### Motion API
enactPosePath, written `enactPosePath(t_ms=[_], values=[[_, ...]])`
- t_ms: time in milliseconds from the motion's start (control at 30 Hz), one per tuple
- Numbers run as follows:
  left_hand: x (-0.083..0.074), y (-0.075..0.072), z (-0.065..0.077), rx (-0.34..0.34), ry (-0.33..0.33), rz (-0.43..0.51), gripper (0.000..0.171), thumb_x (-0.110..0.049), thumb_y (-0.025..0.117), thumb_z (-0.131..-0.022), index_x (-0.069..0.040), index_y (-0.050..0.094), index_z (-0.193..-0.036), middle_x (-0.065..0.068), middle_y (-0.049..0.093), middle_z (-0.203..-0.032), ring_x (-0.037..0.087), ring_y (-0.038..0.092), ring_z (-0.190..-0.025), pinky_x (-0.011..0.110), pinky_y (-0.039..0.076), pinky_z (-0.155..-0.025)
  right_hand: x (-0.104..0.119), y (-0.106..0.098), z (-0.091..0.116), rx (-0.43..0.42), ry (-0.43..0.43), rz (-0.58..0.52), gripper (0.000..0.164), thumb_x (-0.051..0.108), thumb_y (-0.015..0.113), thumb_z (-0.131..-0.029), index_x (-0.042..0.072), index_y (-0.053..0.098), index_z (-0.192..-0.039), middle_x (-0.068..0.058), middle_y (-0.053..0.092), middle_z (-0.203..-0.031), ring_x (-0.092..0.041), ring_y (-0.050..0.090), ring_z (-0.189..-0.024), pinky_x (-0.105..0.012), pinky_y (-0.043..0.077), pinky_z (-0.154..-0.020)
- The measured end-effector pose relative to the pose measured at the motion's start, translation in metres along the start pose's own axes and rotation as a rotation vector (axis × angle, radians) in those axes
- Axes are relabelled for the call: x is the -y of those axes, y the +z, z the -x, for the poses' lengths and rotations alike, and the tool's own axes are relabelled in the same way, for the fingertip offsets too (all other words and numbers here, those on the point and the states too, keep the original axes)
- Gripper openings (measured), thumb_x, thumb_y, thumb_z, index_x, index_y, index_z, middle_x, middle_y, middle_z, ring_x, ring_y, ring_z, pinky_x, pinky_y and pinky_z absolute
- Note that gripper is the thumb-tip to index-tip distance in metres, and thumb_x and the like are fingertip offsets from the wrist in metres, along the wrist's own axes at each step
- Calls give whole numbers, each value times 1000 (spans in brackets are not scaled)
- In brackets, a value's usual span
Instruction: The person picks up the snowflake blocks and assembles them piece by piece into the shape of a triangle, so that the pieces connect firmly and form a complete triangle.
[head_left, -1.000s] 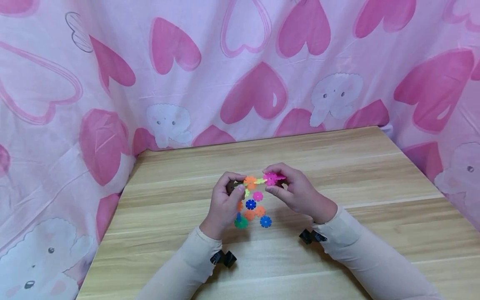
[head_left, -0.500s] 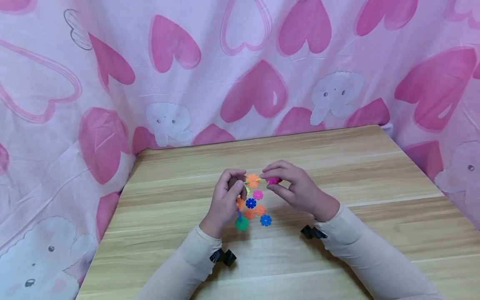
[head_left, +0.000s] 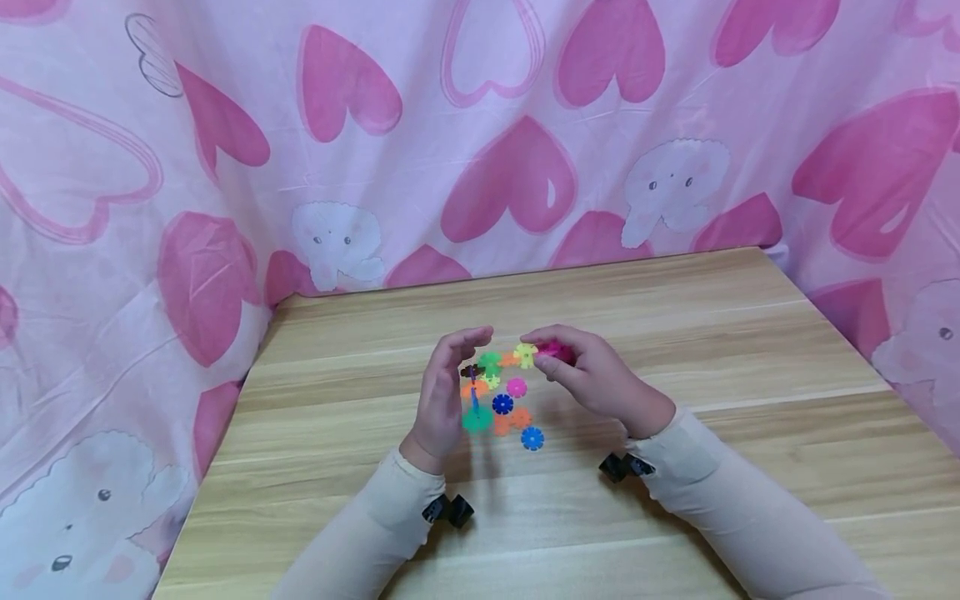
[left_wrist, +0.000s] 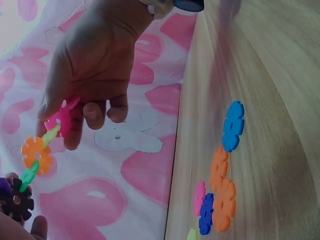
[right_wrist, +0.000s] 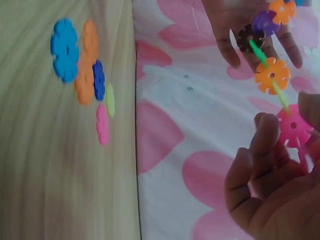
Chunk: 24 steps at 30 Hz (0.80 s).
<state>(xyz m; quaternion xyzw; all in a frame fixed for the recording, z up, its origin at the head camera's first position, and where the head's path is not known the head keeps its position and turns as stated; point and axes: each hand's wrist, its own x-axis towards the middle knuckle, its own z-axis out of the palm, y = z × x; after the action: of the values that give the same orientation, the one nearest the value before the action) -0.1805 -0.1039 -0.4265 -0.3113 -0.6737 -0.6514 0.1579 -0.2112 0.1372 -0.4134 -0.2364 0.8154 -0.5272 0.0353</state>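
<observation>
My right hand [head_left: 600,379] pinches a pink notched snowflake disc [right_wrist: 294,125] at one end of a chain of interlocking plastic discs. From there the chain runs through a yellow disc [head_left: 525,355], an orange disc [right_wrist: 272,75], a green disc [head_left: 490,363], a dark brown disc [right_wrist: 250,38] and a purple disc [right_wrist: 266,22]. A teal-green disc [head_left: 477,418] is at the far end, beside my left palm. My left hand [head_left: 441,404] stands with its fingers extended alongside the chain, gripping nothing; whether it touches the discs I cannot tell.
Loose discs lie on the wooden table [head_left: 675,317] below the chain: light blue [head_left: 532,438], orange [head_left: 521,417], dark blue [head_left: 502,404], pink [head_left: 517,387] and yellow [head_left: 491,382]. A pink heart-patterned curtain [head_left: 510,179] hangs behind and at both sides.
My left fingers have straightened and let go of the chain. The chain has turned, showing the yellow disc flat. My right hand keeps its pinch on the pink end.
</observation>
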Motion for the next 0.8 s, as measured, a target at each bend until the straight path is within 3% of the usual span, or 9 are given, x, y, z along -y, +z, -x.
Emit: enactPosePath(t_ms=[167, 333, 467, 600, 800], values=[[3, 1, 0, 5, 129, -66, 78, -62, 29, -109, 6, 45, -143, 29, 56, -141, 33, 56, -131, 46, 41, -115, 2, 3, -2, 18, 136, -119, 30, 23, 63, -107, 18, 70, -135, -13, 68, -106, -28, 67, -83, -43, 60, -76], [5, 3, -1, -19, 210, -179, 52, -29, 43, -113, -3, 30, -157, 26, 55, -140, 36, 66, -116, 39, 53, -108, 6, 3, -3, 92, 256, -267, 31, 24, 60, -108, 11, 69, -135, -14, 70, -110, -25, 63, -80, -38, 60, -81], [6, 3, -3, -55, 233, -201, 59, -3, 47, -109, -11, 22, -162, 25, 56, -137, 35, 71, -101, 35, 60, -98, 5, 2, -5, 179, 334, -352, 31, 26, 58, -109, 8, 69, -133, -13, 73, -108, -23, 61, -77, -36, 59, -78], [5, 3, -3, -71, 211, -172, 70, 9, 46, -105, -15, 20, -164, 27, 55, -137, 36, 70, -95, 32, 62, -90, 3, 2, -5, 264, 373, -376, 30, 28, 57, -109, 8, 69, -129, -13, 74, -106, -23, 62, -78, -36, 58, -76], [0, 0, -3, -81, 54, -168, 66, 4, 46, -108, -21, 24, -165, 17, 55, -141, 23, 69, -82, 26, 62, -81, 0, 2, -4, 328, 389, -379, 30, 32, 61, -107, 11, 72, -125, -17, 72, -105, -26, 61, -82, -39, 58, -78]])
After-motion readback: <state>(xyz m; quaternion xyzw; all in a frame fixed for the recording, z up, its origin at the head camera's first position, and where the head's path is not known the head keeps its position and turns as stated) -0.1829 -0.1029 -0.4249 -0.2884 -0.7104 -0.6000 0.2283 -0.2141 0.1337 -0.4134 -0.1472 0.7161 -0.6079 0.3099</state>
